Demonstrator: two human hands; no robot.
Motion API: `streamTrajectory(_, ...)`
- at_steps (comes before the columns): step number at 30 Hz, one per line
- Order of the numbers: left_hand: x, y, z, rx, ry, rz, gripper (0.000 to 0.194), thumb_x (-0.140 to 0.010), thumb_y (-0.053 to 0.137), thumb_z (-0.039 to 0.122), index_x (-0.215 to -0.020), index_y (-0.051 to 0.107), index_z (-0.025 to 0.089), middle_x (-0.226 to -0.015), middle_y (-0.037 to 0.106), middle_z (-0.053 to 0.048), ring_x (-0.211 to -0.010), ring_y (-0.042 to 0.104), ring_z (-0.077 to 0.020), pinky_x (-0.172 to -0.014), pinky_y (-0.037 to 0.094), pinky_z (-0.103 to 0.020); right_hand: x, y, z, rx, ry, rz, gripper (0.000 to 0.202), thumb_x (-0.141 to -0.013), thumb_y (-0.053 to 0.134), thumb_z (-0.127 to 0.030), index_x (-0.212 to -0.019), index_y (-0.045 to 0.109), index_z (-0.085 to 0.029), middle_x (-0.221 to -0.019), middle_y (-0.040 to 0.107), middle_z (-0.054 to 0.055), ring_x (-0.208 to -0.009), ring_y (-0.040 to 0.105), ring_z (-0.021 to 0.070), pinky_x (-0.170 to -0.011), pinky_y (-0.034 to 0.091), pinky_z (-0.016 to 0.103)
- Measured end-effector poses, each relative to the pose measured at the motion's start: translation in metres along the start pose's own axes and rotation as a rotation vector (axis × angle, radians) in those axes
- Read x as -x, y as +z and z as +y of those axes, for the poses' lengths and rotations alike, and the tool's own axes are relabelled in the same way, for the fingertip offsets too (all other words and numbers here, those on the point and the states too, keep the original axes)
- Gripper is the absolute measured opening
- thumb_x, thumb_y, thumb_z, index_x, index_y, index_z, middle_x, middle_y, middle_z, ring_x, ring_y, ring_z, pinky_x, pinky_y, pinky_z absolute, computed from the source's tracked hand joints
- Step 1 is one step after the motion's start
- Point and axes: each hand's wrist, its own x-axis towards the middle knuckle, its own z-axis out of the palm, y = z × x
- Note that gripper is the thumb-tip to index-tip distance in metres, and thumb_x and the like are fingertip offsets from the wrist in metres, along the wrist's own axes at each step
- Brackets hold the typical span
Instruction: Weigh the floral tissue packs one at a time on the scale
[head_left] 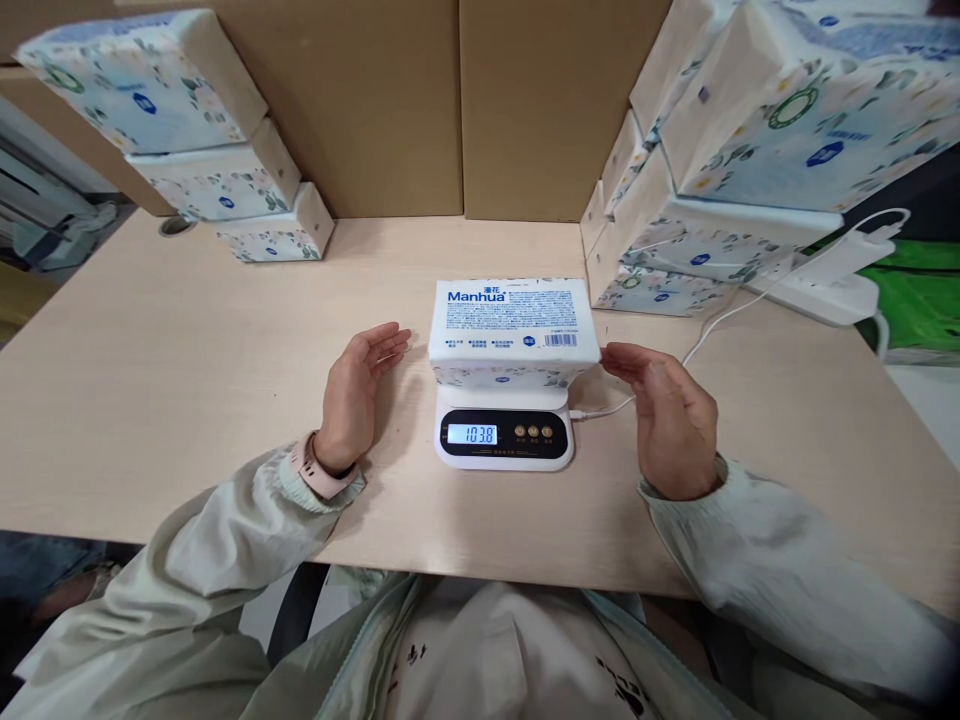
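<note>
A white tissue pack [513, 325] with blue "Manhua" print lies on a white digital scale [504, 455]. The scale's lit display reads about 103.8, and its round buttons sit to the right of that. My left hand [358, 398] is held to the left of the pack, apart from it, fingers stretched out and nothing in them. On the other side, my right hand [670, 418] is held with fingers extended toward the pack's right edge. Its fingertips are very near that edge; whether they touch it I cannot tell. A pale watch band is around my left wrist.
Three tissue packs [259, 235] are stacked at the back left. A larger stack of tissue packs [750, 235] stands at the back right. Beside it lies a white power strip [817, 288], with a white cable [739, 303] running to the scale. Cardboard [397, 110] walls the table's back edge.
</note>
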Motion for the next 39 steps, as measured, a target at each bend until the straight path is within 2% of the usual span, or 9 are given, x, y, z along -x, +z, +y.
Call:
streamTrajectory(16,0.0000,-0.0007,0.0007,0.011,-0.001,-0.008,0.045,-0.100,0.060,0.060,-0.115,0.076,0.021,-0.125,0.080,-0.013,-0.129,0.072,-0.0331,-0.124,0.048,-0.056,0.0018,-0.0015,-0.0015,0.023,-0.013,-0.047,0.037,-0.107,0.060,-0.058,-0.116,0.082,-0.030,-0.122,0.084,0.007,-0.122,0.076,0.0310,-0.120,0.055,0.060)
streamTrajectory(25,-0.0005,-0.0017,0.0011,-0.022,0.002,-0.028,0.052,-0.098,0.060,0.065,-0.117,0.075,0.020,-0.127,0.078,-0.015,-0.129,0.071,-0.0333,-0.123,0.049,-0.055,0.0012,-0.0013,0.0013,0.022,-0.023,-0.059,0.036,-0.107,0.059,-0.058,-0.117,0.082,-0.032,-0.122,0.084,0.006,-0.123,0.076,0.0314,-0.119,0.055,0.062)
streamTrajectory(39,-0.0026,0.0001,-0.0002,-0.004,-0.014,-0.001,0.044,-0.098,0.060,0.059,-0.113,0.076,0.021,-0.122,0.079,-0.014,-0.125,0.072,-0.0325,-0.123,0.049,-0.055,0.0028,0.0002,-0.0022,0.026,-0.012,-0.066,0.034,-0.106,0.060,-0.059,-0.114,0.082,-0.034,-0.123,0.084,0.007,-0.123,0.076,0.0321,-0.119,0.056,0.062)
